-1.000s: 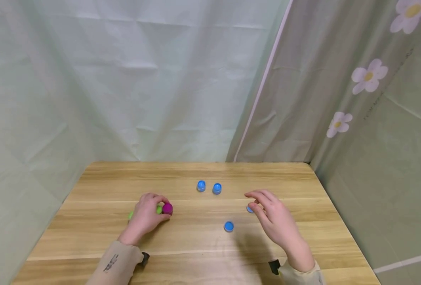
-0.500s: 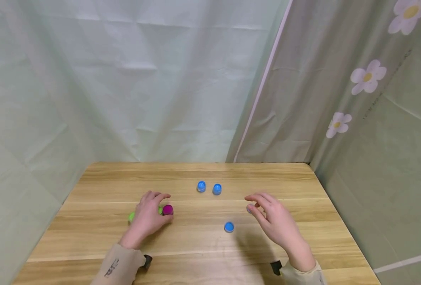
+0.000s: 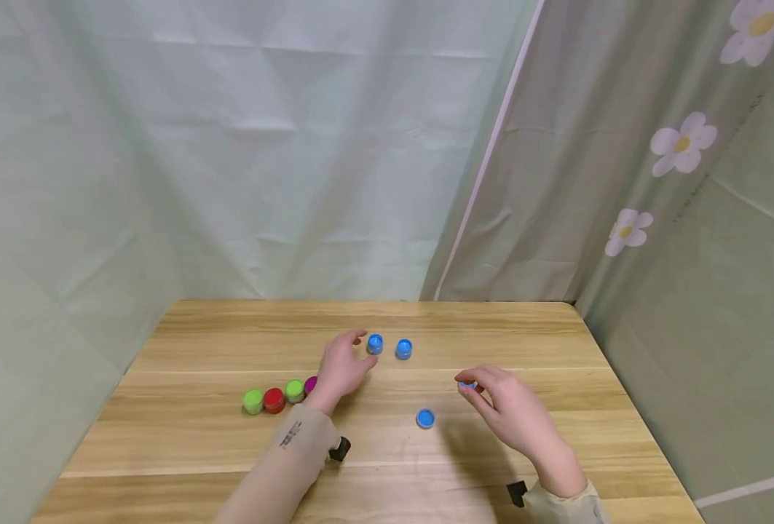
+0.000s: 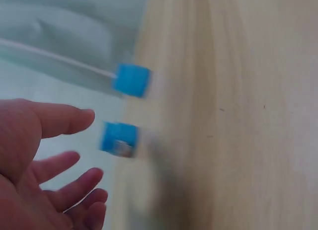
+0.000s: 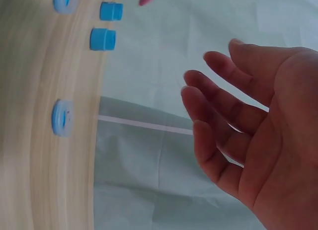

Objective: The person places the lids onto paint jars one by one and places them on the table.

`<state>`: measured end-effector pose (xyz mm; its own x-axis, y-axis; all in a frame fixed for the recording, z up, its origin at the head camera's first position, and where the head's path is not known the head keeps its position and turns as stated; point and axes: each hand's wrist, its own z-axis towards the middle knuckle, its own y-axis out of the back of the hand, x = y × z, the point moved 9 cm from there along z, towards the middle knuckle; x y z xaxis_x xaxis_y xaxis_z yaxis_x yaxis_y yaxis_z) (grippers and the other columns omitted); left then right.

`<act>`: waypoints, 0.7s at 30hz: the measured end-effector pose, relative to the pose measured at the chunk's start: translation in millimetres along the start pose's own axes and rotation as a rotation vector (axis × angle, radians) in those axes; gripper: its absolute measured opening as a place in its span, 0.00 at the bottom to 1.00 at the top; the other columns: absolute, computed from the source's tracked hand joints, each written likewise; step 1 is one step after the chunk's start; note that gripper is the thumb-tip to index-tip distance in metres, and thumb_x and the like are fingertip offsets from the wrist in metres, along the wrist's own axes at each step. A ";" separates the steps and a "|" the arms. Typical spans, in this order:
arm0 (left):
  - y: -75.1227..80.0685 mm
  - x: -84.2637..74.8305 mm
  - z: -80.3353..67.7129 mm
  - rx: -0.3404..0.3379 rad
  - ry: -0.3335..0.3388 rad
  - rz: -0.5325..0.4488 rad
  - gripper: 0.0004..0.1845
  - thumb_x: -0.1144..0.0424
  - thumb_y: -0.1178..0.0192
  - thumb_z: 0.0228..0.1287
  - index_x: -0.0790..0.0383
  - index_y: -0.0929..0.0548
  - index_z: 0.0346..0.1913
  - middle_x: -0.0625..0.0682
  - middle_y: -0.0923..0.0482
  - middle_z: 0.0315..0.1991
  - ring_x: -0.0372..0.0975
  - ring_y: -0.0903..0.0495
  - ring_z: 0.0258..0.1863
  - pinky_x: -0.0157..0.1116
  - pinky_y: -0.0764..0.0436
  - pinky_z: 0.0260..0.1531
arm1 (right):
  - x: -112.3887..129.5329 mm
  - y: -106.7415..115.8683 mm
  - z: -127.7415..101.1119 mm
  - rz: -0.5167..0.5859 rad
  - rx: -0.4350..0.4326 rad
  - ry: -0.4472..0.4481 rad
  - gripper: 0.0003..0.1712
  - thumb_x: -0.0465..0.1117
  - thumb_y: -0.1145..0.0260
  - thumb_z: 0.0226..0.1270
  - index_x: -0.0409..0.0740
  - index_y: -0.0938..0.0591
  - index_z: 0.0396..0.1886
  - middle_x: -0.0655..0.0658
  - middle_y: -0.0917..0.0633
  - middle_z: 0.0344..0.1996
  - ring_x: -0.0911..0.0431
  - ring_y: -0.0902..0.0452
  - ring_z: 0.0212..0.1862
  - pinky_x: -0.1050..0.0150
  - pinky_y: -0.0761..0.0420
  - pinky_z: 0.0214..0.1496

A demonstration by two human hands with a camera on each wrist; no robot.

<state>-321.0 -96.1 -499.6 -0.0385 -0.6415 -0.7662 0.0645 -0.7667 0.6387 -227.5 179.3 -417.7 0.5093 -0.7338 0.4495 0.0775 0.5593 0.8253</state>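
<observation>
My left hand (image 3: 344,367) reaches over the table toward two small blue jars, thumb and fingers apart. The nearer blue jar (image 3: 375,344) stands just beyond its fingertips; the other blue jar (image 3: 404,349) is to the right. In the left wrist view, nothing is between the thumb and fingers, and that nearer jar (image 4: 119,139) looks blurred. My right hand (image 3: 511,404) hovers with loosely bent fingers above a blue lid (image 3: 467,384), partly covering it in the head view. The right wrist view shows this hand holding nothing, with the lid (image 5: 62,118) lying apart on the table.
A second blue lid (image 3: 425,418) lies nearer the front. To the left, a row holds a green jar (image 3: 253,402), a red jar (image 3: 274,400), another green jar (image 3: 295,391) and a purple jar (image 3: 311,383), partly hidden by my left wrist. Curtains (image 3: 334,160) hang behind the table (image 3: 387,473).
My left hand has left the purple jar and moved right and away from me to the blue jars, uncovering the red and green jars. The right hand has barely moved.
</observation>
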 end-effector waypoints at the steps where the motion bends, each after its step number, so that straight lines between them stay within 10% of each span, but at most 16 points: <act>1: -3.0 4.4 4.8 -0.015 0.033 0.010 0.32 0.62 0.24 0.65 0.66 0.21 0.70 0.64 0.19 0.59 0.58 0.23 0.61 0.57 0.23 0.62 | -1.6 -1.3 -0.8 -0.001 0.012 -0.007 0.06 0.45 0.29 0.78 0.56 0.11 0.50 0.62 0.14 0.43 0.68 0.20 0.40 0.65 0.17 0.40; 8: -18.2 24.3 18.3 -0.069 0.160 0.058 0.33 0.55 0.23 0.64 0.62 0.19 0.70 0.62 0.19 0.60 0.56 0.25 0.61 0.54 0.26 0.63 | -7.5 -6.6 -4.5 0.000 0.053 -0.015 0.07 0.42 0.28 0.77 0.55 0.11 0.51 0.61 0.12 0.45 0.66 0.17 0.43 0.65 0.16 0.42; 21: -26.1 25.3 22.9 -0.089 0.163 0.063 0.28 0.53 0.22 0.65 0.59 0.14 0.65 0.58 0.19 0.54 0.54 0.28 0.57 0.55 0.32 0.62 | -5.1 -10.7 -6.6 0.014 0.074 0.017 0.08 0.44 0.30 0.79 0.54 0.11 0.52 0.56 0.10 0.47 0.65 0.17 0.45 0.61 0.15 0.45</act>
<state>-346.4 -92.8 -534.0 0.1304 -0.6703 -0.7305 0.1494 -0.7151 0.6828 -225.2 179.6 -431.1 0.5247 -0.7192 0.4555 0.0071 0.5387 0.8424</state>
